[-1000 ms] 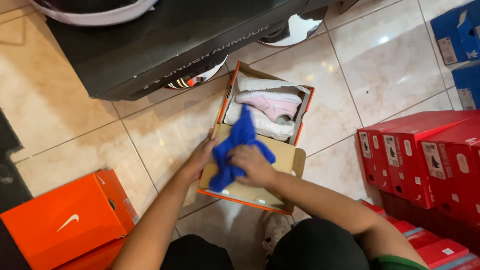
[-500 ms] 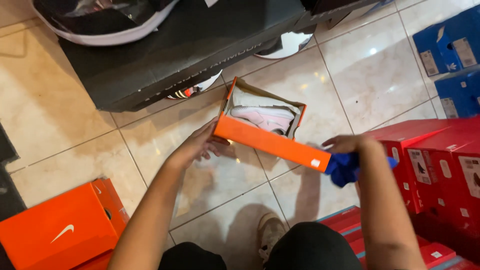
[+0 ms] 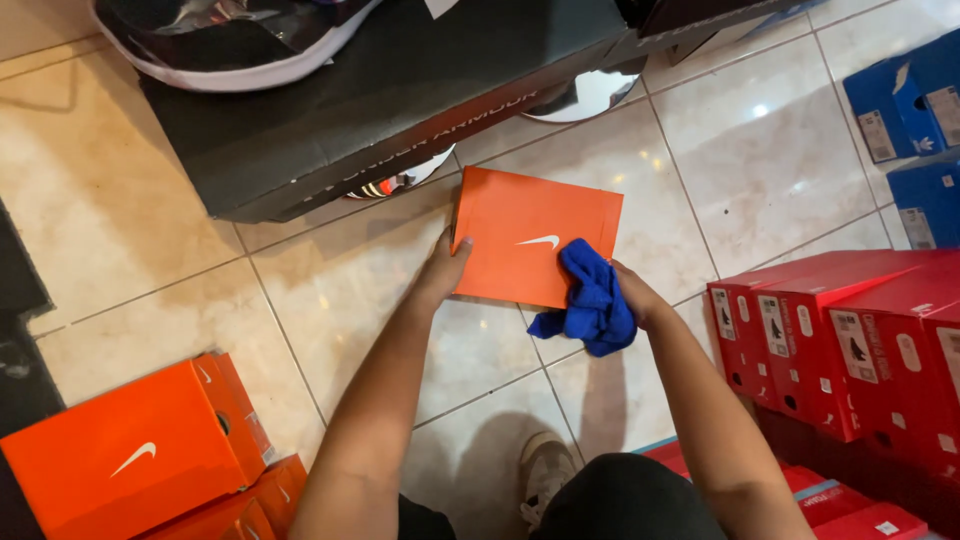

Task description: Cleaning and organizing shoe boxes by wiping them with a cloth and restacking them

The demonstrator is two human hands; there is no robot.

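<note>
An orange shoebox (image 3: 535, 248) lies closed and flat on the beige tiled floor (image 3: 150, 250), its lid up, just in front of a large black box (image 3: 380, 90) that bears a dark sneaker with a white sole (image 3: 225, 40); the near edge of the orange shoebox faces the person. The left hand (image 3: 440, 272) rests on the box's left near corner — thumb on top of the lid, fingers curled around the side, so it grips the edge; the right hand (image 3: 632, 297) is closed on a blue cloth (image 3: 590, 300), which is bunched up and lies against the right near corner of the lid, partly on the box and partly hanging over the floor. Both forearms reach out from the bottom of the view; between them a pale shoe (image 3: 545, 475) on the person's foot shows beside a dark trouser leg.

To the left, well apart from the hands, stands a second orange box (image 3: 130, 450) on its side, with another orange carton just under it at the frame edge; to the right a row of red boxes (image 3: 850, 340) stands near the right forearm, and further off, at the upper right, blue boxes (image 3: 915, 100) sit on the tiles. A shiny shoe sole (image 3: 585, 95) peeks from under the black box.
</note>
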